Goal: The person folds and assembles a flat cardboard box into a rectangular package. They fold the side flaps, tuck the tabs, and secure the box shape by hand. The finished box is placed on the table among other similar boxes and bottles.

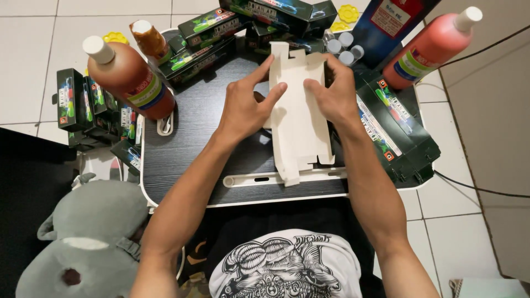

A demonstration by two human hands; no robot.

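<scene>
A flat, unfolded cardboard box blank [298,129], white side up, lies on a small dark lap table [193,138]. My left hand [248,105] presses on its left edge with the fingers spread over the card. My right hand [334,91] holds its upper right part, thumb and fingers pinching the card. Both hands grip the same blank near its top.
Several dark green printed boxes are piled at the left [88,107], the back [221,27] and the right [395,129]. Two bottles of red-brown liquid [130,77] [433,47] lean at the table's corners. A grey plush toy [91,243] sits at lower left. Small vials [343,47] stand behind.
</scene>
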